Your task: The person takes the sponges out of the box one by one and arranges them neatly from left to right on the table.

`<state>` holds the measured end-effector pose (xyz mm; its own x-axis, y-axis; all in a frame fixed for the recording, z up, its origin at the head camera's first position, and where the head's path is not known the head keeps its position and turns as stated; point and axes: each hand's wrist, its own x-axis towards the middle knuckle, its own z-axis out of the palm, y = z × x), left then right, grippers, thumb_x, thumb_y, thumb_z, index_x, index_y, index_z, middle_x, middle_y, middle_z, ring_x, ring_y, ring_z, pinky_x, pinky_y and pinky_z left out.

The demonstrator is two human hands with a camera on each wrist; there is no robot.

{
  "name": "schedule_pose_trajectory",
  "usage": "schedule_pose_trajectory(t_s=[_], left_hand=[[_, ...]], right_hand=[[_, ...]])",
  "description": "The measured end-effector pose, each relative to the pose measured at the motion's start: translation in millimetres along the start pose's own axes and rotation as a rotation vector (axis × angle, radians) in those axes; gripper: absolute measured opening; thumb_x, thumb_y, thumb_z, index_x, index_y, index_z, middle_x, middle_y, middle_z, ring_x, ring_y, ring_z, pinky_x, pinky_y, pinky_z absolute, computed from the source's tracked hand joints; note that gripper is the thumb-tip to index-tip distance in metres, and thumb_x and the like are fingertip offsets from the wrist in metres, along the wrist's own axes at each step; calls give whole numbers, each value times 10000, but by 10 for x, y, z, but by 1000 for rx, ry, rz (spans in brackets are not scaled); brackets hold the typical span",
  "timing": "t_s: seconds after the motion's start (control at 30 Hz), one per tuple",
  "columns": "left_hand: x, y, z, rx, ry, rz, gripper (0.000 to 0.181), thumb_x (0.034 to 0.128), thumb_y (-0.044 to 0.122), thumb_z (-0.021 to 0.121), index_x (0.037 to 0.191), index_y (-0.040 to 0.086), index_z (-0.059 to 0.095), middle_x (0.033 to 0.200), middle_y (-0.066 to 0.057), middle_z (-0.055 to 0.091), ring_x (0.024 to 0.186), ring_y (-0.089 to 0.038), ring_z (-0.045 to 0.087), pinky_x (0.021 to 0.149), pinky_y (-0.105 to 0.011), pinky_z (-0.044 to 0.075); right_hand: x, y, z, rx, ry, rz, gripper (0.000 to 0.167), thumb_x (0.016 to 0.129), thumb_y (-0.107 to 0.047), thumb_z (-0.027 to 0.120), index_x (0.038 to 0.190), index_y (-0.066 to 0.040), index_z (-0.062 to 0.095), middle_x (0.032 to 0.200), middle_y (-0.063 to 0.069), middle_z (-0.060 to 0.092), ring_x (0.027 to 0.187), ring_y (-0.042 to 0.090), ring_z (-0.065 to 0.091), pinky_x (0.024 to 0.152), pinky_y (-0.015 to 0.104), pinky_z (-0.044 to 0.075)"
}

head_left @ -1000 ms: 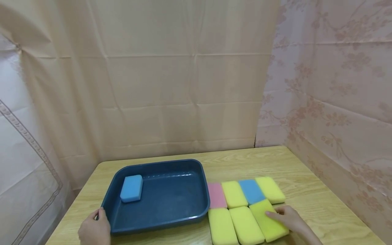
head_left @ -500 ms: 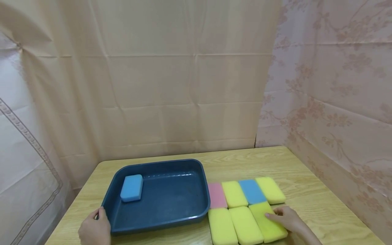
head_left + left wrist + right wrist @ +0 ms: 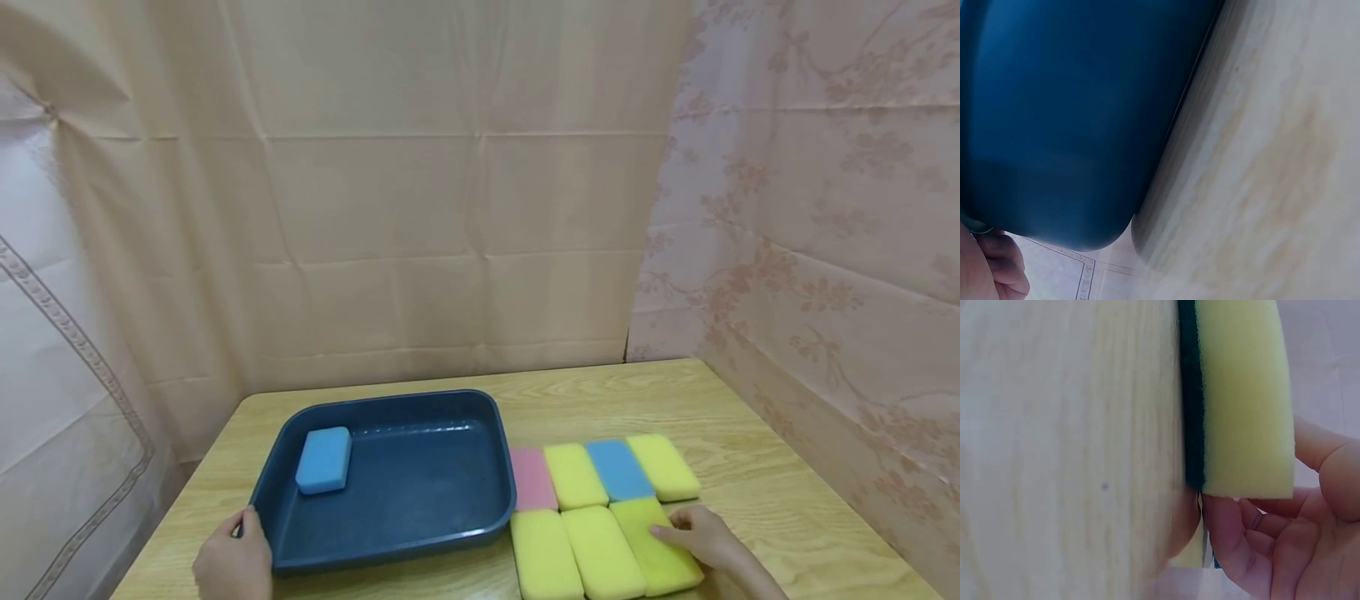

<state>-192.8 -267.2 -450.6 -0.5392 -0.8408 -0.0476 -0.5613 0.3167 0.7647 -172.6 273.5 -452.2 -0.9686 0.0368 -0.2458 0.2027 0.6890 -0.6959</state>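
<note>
My left hand (image 3: 234, 557) grips the near left rim of a dark blue tray (image 3: 397, 546), its thumb over the edge. In the left wrist view the tray's wall (image 3: 1079, 125) fills much of the frame, and curled fingers (image 3: 1005, 259) show at its rim. One light blue sponge (image 3: 324, 460) lies inside, towards the left. On the table, my right hand (image 3: 705, 537) holds a yellow sponge (image 3: 656, 546) by its right side, thumb on top. In the right wrist view this sponge (image 3: 1244, 406) has a dark green scouring layer beneath, resting on or just above the table.
Two yellow sponges (image 3: 546, 554) (image 3: 603, 552) lie left of the held one. Behind them stand a pink sponge (image 3: 532, 479), a yellow one (image 3: 575, 475), a blue one (image 3: 618, 469) and another yellow one (image 3: 663, 467). Curtains surround the wooden table (image 3: 570, 400).
The held yellow sponge has shifted slightly left and towards me, lying more in line with its front row. My right hand stays on it. My left hand and the tray look unmoved.
</note>
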Motion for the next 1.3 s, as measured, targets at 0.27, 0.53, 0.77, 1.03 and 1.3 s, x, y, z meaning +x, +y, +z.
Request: schedule_pose_trajectory(t_s=[0.27,0.53,0.77,1.03,1.3], left_hand=[[187,-157,162,17,13,-9,481,929,373,366,1201,18,542,1171,-237,530,1082,-422,458,901,-560,324],[164,-141,131,7,10,10,475,930,356,373,1181,-7,548,1155,-255,531,1067,-439,455,902,-557,325],[42,-39,37,12,-7,-1,442,927,316,404,1191,-13,535,1176,-256,514,1084,-429,450,900,-549,332],[110,-95,93,5,-10,-7,441,923,325,406,1188,1,546,1181,-250,516,1080,-430,450,899,-553,329],[203,-142,174,30,-7,-9,474,931,360,372,1206,9,534,1197,-246,507,1091,-420,449,903,-539,334]], right_hand=[[-24,-53,12,-19,21,-23,347,765,-342,677,754,-12,570,677,15,493,639,155,448,574,278,396],[-22,-62,12,-31,20,-16,345,765,-341,677,751,-13,574,679,16,492,636,157,447,573,280,393],[-51,-93,17,-59,24,10,362,764,-351,673,692,-27,527,608,15,455,527,126,423,493,236,387],[-94,-330,-63,-226,34,-27,500,787,-453,608,786,41,524,667,47,480,565,144,406,513,277,372],[-44,-644,-17,-362,120,-137,294,849,-255,586,662,-60,469,561,11,375,496,126,352,461,240,310]])
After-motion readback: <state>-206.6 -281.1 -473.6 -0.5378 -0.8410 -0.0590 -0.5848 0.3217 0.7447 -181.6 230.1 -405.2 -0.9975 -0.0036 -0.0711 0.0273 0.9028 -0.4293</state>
